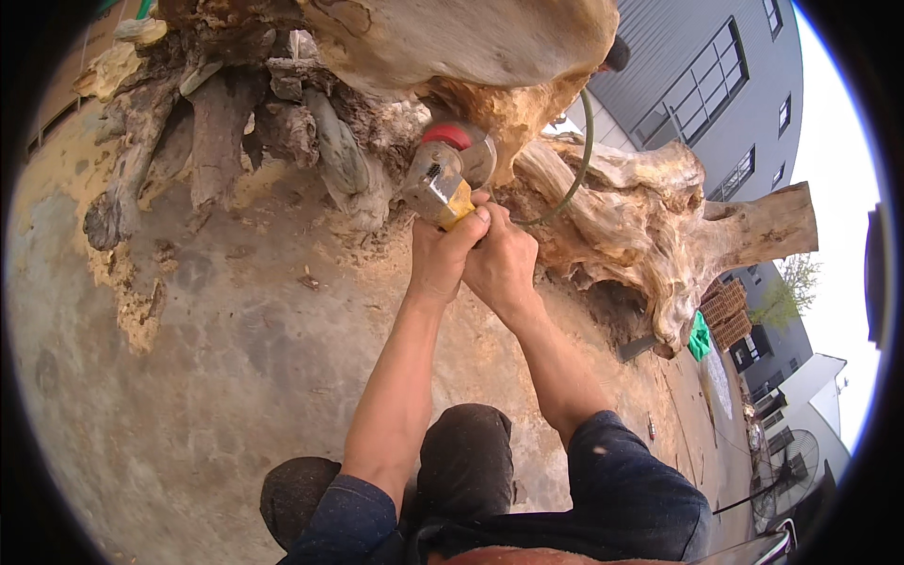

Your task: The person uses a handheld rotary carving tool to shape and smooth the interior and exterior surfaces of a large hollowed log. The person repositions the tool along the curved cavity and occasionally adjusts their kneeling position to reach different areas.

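Both my hands are closed around an angle grinder with a worn metal head and a yellow body. My left hand wraps its near side, thumb along the yellow part. Close beside it, my right hand grips the body too; the fingers of both overlap and partly hide the tool. A red and grey disc at the grinder's far end is up against the underside of a large carved root-wood piece. Whether the disc is spinning, I cannot tell.
Gnarled grey roots reach down to the dusty concrete floor on the left. A pale trunk extends to the right. A green hose loops beside my right hand. A standing fan is at the lower right. Sawdust lies about.
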Available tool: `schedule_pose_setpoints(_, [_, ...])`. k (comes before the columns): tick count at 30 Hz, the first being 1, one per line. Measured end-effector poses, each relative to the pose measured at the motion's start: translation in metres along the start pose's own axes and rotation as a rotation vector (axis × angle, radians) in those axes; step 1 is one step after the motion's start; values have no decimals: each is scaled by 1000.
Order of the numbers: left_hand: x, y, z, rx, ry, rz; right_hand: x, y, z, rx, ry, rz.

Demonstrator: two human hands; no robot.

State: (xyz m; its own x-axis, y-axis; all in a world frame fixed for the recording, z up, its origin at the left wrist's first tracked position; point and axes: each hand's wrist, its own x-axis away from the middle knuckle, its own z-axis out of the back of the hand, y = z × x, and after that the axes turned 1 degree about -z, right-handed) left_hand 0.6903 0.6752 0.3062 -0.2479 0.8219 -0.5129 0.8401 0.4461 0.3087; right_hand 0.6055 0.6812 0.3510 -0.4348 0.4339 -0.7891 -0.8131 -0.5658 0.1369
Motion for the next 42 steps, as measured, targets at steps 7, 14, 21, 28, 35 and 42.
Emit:
schedule_pose_setpoints(7, [2, -12, -4, -93, 35, -69, 2, 14, 5, -93, 16, 56])
schedule_pose_setpoints(14, [2, -23, 2, -163, 46, -40, 9, 28, -8, -154, -27, -10])
schedule_pose_setpoints(21, [15, -26, -17, -262, 31, -25, 21, 38, 13, -291, -63, -125])
schedule_pose_setpoints(28, [16, -11, -47, -355, -11, -120, 10, 51, 24, -495, -136, -100])
schedule_pose_setpoints(35, [10, -12, -61, -492, -8, -302, 9, 59, 29, -570, -84, -109])
schedule_pose_setpoints(42, [10, -41, -38, -597, 68, -39, 31, 78, 1, -627, -151, -246])
